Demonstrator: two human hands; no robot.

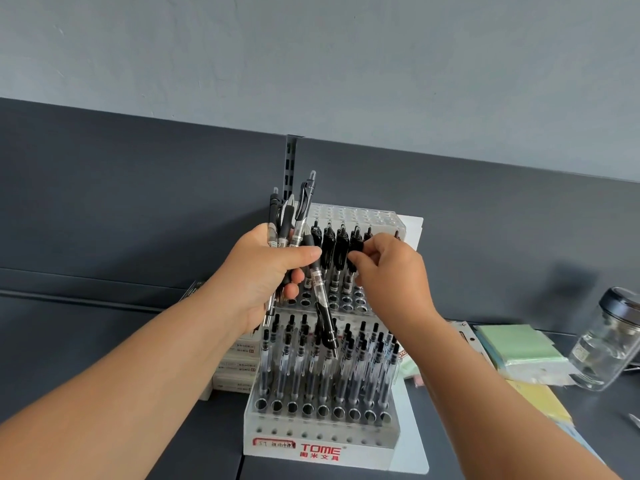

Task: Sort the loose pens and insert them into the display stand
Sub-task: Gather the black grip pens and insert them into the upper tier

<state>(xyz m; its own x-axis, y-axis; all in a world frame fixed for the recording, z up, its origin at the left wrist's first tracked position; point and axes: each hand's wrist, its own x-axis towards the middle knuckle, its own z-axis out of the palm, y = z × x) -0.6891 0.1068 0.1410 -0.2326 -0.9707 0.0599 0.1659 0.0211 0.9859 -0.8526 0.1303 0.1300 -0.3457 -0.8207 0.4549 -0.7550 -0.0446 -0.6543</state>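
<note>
Stand: clear tiered display stand (318, 441) marked TOME, upright on the tabletop (606, 414) against the dark back panel.
Lower tier: packed with clear-barrelled pens (349, 362) standing upright, black tops up; the front row of holes shows in front of them.
Middle tier: a row of black-topped pens (332, 247) stands along its back.
Left hand: my left hand (266, 275) is clenched round a bundle of loose pens (294, 223), held in front of the stand's left side, most of them sticking up above my fist.
Hanging pen: one pen (323, 320) from the bundle points down, lying across the lower tier's tops.
Right hand: my right hand (388, 271) pinches, thumb against forefinger, the black top of one pen (355, 252) in the middle-tier row.
Left of stand: stacked white boxes (239, 368).
Right of stand: green sticky-note pads (519, 344), a yellow pad (540, 396), a glass jar (609, 344) with a dark lid.
</note>
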